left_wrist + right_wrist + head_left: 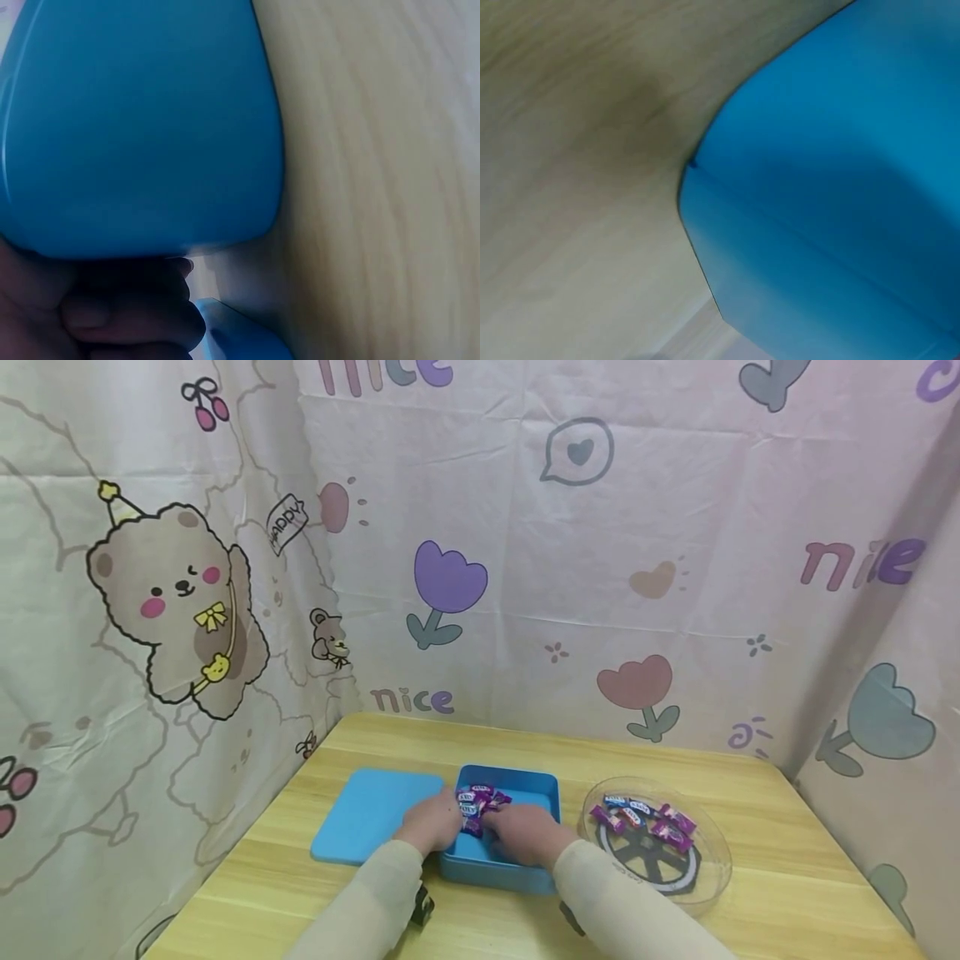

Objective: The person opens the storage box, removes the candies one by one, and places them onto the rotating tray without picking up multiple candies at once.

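Note:
A blue rectangular box (504,875) stands open on the table, with several purple wrapped candies (471,810) heaped along its left side. My left hand (437,820) grips the box's left wall beside the candies. In the left wrist view, its curled fingers (135,319) lie against the blue wall. Inside the box, my right hand (527,831) reaches down with bent fingers at the right edge of the candy heap. Its fingertips are hidden, so I cannot tell whether they pinch a candy. The right wrist view mostly shows the box's outer side (817,225).
A flat blue lid (375,814) lies on the table (277,893) left of the box. To the right stands a round clear dish (716,852) with several purple and blue wrapped candies (672,835). A patterned curtain (525,527) hangs behind the table.

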The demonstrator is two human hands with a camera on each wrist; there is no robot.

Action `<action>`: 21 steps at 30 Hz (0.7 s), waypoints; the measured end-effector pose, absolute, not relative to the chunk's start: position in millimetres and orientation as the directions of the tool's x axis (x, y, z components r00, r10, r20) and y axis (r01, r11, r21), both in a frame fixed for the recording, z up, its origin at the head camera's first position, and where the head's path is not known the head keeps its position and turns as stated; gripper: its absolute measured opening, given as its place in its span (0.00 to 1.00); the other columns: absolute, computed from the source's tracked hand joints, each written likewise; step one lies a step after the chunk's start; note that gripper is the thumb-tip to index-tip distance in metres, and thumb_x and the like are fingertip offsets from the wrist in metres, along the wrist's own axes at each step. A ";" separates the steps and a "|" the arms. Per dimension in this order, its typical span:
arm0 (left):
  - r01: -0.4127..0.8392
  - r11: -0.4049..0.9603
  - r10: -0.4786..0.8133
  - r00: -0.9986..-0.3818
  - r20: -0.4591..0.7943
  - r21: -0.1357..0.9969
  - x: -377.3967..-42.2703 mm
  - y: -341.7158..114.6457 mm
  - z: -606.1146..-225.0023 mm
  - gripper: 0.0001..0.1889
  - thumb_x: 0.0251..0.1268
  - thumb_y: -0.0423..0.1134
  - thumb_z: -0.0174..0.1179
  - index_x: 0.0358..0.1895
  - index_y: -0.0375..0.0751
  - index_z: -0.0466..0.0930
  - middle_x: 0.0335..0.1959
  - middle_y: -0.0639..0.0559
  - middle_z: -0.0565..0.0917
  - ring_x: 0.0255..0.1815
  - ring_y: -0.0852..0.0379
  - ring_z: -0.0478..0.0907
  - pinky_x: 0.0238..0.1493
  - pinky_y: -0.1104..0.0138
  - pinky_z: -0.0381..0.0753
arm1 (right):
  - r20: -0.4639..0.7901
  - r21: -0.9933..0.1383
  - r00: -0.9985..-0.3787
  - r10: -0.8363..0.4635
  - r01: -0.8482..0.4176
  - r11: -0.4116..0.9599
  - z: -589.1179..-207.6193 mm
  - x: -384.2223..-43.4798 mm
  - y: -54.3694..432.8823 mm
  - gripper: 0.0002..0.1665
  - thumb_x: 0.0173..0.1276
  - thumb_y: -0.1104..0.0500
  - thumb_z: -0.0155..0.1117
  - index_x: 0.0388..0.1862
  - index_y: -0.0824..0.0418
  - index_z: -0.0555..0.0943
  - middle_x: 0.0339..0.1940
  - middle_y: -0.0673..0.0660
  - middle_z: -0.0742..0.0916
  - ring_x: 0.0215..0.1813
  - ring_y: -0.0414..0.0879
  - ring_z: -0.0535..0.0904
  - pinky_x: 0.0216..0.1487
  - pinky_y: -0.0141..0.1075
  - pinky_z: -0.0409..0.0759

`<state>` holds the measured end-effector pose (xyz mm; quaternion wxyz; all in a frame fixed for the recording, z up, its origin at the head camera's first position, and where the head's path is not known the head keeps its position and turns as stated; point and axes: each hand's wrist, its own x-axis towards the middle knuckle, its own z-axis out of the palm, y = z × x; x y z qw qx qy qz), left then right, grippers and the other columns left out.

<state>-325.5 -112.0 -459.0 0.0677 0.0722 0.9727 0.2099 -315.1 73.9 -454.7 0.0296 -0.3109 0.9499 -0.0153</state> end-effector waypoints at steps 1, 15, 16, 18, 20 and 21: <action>0.113 0.902 0.170 -0.980 -0.103 0.417 -325.4 -111.6 -458.1 0.29 0.75 0.37 0.51 0.72 0.23 0.61 0.62 0.32 0.78 0.45 0.45 0.78 0.51 0.45 0.79 | -0.041 -0.046 -0.809 -0.587 -0.585 0.809 -454.6 -315.0 74.1 0.03 0.74 0.49 0.65 0.39 0.45 0.82 0.27 0.40 0.80 0.29 0.38 0.74 0.43 0.36 0.82; 0.105 0.903 0.163 -0.981 -0.106 0.416 -326.4 -111.2 -460.0 0.31 0.75 0.37 0.51 0.75 0.23 0.58 0.68 0.32 0.73 0.51 0.43 0.77 0.56 0.44 0.77 | 0.001 0.023 -0.818 -0.575 -0.575 0.818 -452.5 -310.2 74.2 0.06 0.69 0.52 0.71 0.37 0.48 0.81 0.22 0.42 0.78 0.24 0.37 0.72 0.33 0.31 0.78; 0.102 0.902 0.162 -0.981 -0.109 0.419 -326.4 -111.2 -460.3 0.31 0.75 0.37 0.51 0.75 0.23 0.58 0.68 0.32 0.73 0.50 0.43 0.77 0.56 0.44 0.77 | 0.005 0.022 -0.816 -0.578 -0.578 0.816 -452.7 -310.2 74.6 0.06 0.69 0.52 0.71 0.37 0.48 0.81 0.22 0.42 0.78 0.24 0.37 0.72 0.32 0.31 0.78; 0.094 0.901 0.156 -0.981 -0.115 0.424 -326.6 -111.2 -460.4 0.31 0.75 0.37 0.51 0.74 0.23 0.58 0.68 0.32 0.73 0.48 0.43 0.76 0.55 0.44 0.77 | 0.010 0.012 -0.814 -0.581 -0.581 0.814 -452.1 -310.0 75.9 0.06 0.69 0.52 0.71 0.38 0.48 0.81 0.23 0.42 0.78 0.24 0.37 0.73 0.33 0.31 0.78; 0.091 0.903 0.154 -0.981 -0.119 0.421 -326.3 -111.1 -459.8 0.31 0.76 0.38 0.51 0.74 0.23 0.58 0.68 0.32 0.73 0.48 0.44 0.76 0.55 0.44 0.78 | 0.018 -0.008 -0.818 -0.574 -0.575 0.818 -451.4 -310.3 77.7 0.06 0.69 0.52 0.71 0.38 0.48 0.81 0.23 0.42 0.78 0.25 0.37 0.73 0.33 0.32 0.78; 0.092 0.903 0.155 -0.981 -0.119 0.420 -326.1 -111.1 -459.5 0.31 0.76 0.38 0.51 0.74 0.23 0.59 0.67 0.32 0.74 0.47 0.44 0.76 0.55 0.44 0.78 | 0.020 -0.018 -0.822 -0.569 -0.569 0.822 -449.9 -310.3 78.8 0.07 0.68 0.53 0.71 0.39 0.48 0.81 0.24 0.41 0.78 0.25 0.37 0.73 0.34 0.32 0.79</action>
